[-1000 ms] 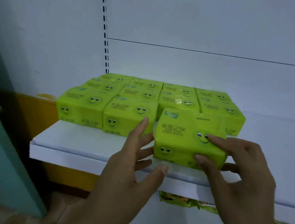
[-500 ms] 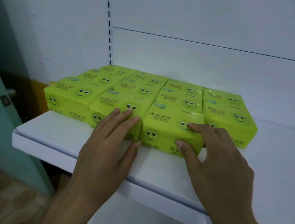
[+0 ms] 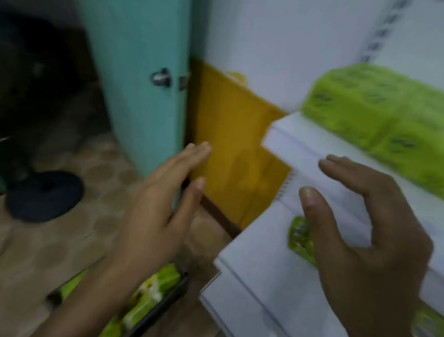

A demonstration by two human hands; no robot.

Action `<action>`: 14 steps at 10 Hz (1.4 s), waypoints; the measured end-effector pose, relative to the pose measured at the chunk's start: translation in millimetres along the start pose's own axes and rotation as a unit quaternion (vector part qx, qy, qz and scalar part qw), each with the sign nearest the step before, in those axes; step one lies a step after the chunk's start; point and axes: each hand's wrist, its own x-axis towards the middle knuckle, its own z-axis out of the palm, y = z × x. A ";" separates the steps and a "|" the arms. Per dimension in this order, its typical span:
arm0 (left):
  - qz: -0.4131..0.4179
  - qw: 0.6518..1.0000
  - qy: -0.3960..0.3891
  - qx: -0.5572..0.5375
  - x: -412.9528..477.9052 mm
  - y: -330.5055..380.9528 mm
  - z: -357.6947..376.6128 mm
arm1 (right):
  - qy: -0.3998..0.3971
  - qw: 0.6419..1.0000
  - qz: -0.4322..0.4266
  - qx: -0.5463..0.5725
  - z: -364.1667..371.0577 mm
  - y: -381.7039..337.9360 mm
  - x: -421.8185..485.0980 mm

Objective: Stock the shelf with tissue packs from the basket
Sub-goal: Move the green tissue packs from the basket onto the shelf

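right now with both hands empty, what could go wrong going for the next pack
1. The right hand hovers close over the corner of the shelf; dropping toward the basket, it may clip it.
2. The packs sit near the shelf's left end; a passing wrist could nudge one off.
3. The view is smeared, likely a fast turn; the left hand could reach blind and hit the basket rim.

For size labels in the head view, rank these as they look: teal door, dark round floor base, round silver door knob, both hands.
1. Teal door.
2. Right hand and left hand: roughly alike, both enlarged by nearness to the camera, so unranked.
3. Dark round floor base.
4. Round silver door knob.
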 end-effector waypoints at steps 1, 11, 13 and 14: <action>-0.168 0.985 0.013 0.038 -41.6 -73.4 -76.7 | -0.099 0.989 -0.064 0.094 147.3 -99.2 -24.4; -0.783 0.575 0.187 -0.146 -434.3 -622.4 7.2 | -0.675 0.541 0.476 0.158 776.3 -46.9 -479.0; -0.771 0.556 0.274 -0.145 -415.6 -593.7 6.3 | -0.664 0.522 0.488 0.222 748.3 -58.3 -429.6; -0.742 0.560 0.322 -0.181 -377.1 -530.7 -12.8 | -0.616 0.552 0.507 0.245 700.1 -69.7 -382.9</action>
